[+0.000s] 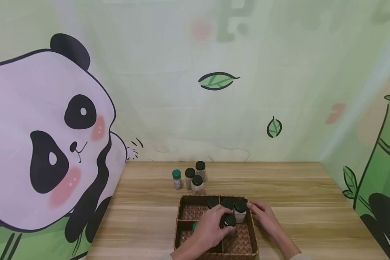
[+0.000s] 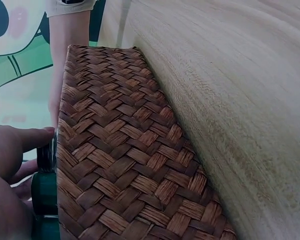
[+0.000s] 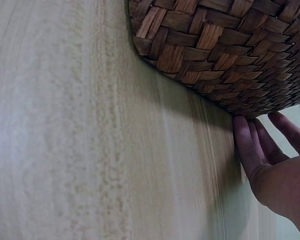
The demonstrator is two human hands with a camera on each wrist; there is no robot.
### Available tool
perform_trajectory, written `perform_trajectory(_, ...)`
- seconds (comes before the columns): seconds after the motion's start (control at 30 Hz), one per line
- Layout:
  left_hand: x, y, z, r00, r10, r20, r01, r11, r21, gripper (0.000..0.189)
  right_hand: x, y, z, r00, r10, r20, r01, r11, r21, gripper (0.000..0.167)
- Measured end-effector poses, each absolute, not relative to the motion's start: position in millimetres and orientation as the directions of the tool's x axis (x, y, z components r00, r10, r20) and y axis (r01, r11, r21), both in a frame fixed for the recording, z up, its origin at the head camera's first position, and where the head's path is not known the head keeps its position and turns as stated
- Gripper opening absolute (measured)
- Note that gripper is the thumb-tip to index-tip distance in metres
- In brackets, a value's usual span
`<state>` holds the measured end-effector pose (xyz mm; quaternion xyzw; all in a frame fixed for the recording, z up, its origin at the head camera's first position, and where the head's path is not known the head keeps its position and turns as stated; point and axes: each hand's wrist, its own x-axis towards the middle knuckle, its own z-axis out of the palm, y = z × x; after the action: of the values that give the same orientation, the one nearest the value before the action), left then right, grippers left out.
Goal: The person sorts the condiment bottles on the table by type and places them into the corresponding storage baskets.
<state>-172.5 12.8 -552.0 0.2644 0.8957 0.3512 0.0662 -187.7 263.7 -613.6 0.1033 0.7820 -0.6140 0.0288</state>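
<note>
A brown woven basket [image 1: 253, 234] with dividers stands on the table. My left hand [image 1: 209, 225] reaches over it and holds a black-capped spice jar [image 1: 229, 219] between thumb and fingers, above the near right compartment. Several more black-capped jars, one of them a clear jar [image 1: 240, 213] with pale contents, are in the far part of the basket. A green cap [image 1: 195, 226] peeks out beside my left hand; green lids [image 2: 44, 192] also show in the left wrist view. With extended fingers, my right hand [image 3: 270, 155] touches the basket's outer wall at its far right corner.
Behind the basket stand a small green-capped bottle [image 1: 176, 180] and a group of 3 black-capped jars [image 1: 197, 186]. The wooden table [image 1: 295, 202] meets a cloth backdrop [image 1: 168, 108] printed with a panda and leaves.
</note>
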Motion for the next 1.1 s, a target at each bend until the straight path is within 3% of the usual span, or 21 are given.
perform_trajectory(0.47, -175, 10, -543, -0.803, 0.594, 0.049, 0.507, 0.639, 0.578, 0.043, -188, 263, -615, -0.977, 0.127, -0.170, 0.196, 0.233, -0.953, 0.047)
perform_trajectory(0.77, -192, -4, -505, -0.810, 0.587, -0.012, 0.434, 0.612, 0.661, 0.043, -189, 263, -615, -0.976, 0.130, -0.176, 0.204, 0.245, -0.948, 0.047)
perform_trajectory(1.1, -227, -34, -481, -0.862, 0.468, 0.195, 0.473, 0.606, 0.639, 0.049, -191, 264, -618, -0.976, 0.133, -0.174, 0.203, 0.245, -0.948, 0.045)
